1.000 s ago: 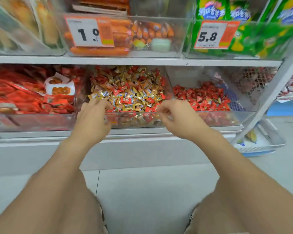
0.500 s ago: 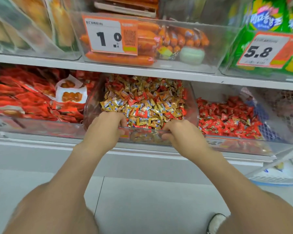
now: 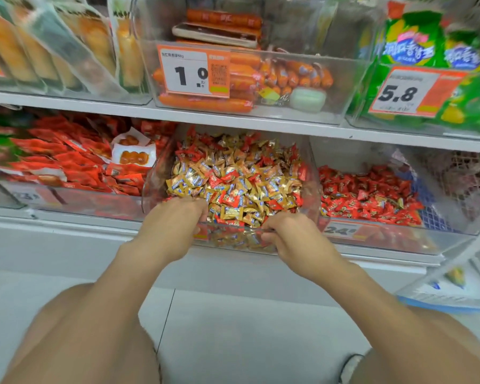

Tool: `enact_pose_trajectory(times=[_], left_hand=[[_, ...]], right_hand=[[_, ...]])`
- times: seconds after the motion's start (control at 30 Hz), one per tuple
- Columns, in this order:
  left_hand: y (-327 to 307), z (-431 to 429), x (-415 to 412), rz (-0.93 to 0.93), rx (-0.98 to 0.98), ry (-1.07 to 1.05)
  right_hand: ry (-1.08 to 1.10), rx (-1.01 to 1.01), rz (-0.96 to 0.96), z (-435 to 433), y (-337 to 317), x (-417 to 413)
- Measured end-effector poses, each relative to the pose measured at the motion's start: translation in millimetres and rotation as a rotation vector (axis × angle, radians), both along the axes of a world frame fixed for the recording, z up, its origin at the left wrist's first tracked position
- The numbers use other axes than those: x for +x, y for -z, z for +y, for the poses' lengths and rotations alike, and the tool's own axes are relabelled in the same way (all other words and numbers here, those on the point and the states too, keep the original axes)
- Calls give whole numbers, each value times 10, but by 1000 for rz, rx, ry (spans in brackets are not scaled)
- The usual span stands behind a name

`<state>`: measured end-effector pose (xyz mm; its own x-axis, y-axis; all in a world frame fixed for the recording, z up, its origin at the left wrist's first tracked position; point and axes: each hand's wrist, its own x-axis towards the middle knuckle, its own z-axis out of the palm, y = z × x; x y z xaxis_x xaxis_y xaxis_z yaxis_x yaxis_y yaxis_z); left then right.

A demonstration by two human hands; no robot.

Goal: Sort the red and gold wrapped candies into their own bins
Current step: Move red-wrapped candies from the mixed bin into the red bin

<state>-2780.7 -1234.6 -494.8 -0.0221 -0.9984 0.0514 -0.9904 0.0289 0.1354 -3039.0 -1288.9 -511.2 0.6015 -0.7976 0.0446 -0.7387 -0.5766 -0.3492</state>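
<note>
Curling over the front rim of the mixed bin (image 3: pixel 312 187), my right hand (image 3: pixel 294 238) steadies it, I judge. My left hand (image 3: pixel 173 221) reaches among the candies (image 3: pixel 241 178); its hold I cannot tell.

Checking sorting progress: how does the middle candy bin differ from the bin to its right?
The middle bin holds gold and red candies mixed; the right bin holds almost only red candies. The middle bin is heaped higher; the right bin's layer lies lower. The left hand and right hand hold the middle bin's front rim; neither touches the right bin. Both are clear bins on the same shelf.
</note>
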Motion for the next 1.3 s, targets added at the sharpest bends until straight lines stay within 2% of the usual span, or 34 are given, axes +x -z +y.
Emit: enact_pose_trajectory(times=[0.13, 0.2, 0.33, 0.4, 0.53, 0.6, 0.67, 0.73, 0.8, 0.87, 0.97, 1.17, 1.3], left_hand=[[-139, 74, -101, 4, 44, -48], [-196, 72, -235, 22, -59, -65], [-213, -22, -731, 226, -364, 101], [-178, -134, -1011, 267, -421, 211], [-115, -409, -1544, 285, -489, 346], [-65, -490, -1777, 256, -499, 402], [1, -549, -1971, 168, -491, 430], [45, -584, -2106, -7, -460, 378], [23, -591, -2219, -181, -402, 298], [-4, -575, -2336, -296, -338, 250], [36, -554, -2451, -329, -240, 212], [113, -604, -2410, -297, -377, 270], [80, -427, -2343, -328, -397, 301]], right_hand=[[-109, -36, 64, 26, -51, -86], [-156, -50, 80, 19, -101, -150], [-139, -158, -162, 15, -373, -358], [-96, -221, -233, -42, -538, -494], [25, -208, -377, -256, -600, -988], [103, -152, -261, -374, -539, -1337], [168, -48, -44, -478, -471, -1730], [180, 27, 127, -548, -394, -2065], [188, 56, 208, -566, -284, -2287], [213, 49, 187, -601, -167, -2383], [242, 19, 125, -659, -63, -2356], [345, -32, -17, -629, -86, -2393], [338, -21, -5, -463, -76, -2440]])
